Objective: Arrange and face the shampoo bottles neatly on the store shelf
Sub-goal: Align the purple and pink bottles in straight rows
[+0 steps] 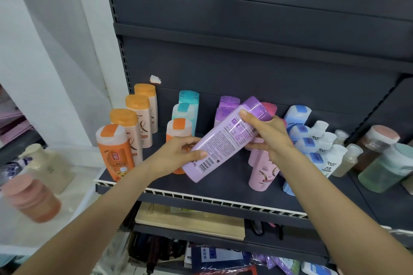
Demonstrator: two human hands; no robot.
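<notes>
A lilac shampoo bottle (221,140) with a purple cap is held tilted above the dark shelf (223,187), its back label and barcode facing me. My left hand (178,154) grips its lower end. My right hand (268,134) grips its upper part just below the cap. Behind it stand two purple-capped bottles (225,107). A pink bottle (262,172) stands below my right hand. Orange-capped cream bottles (136,116) and an orange bottle (115,152) form rows on the left. Teal-capped bottles (187,105) stand mid-left, blue and white bottles (301,131) to the right.
Blurred jars (384,163) sit on the neighbouring shelf at right. A pink jar (31,196) and a beige bottle (44,163) stand on a white surface at left. Below the shelf's ribbed front rail (201,198) lie a wooden board and packaged goods.
</notes>
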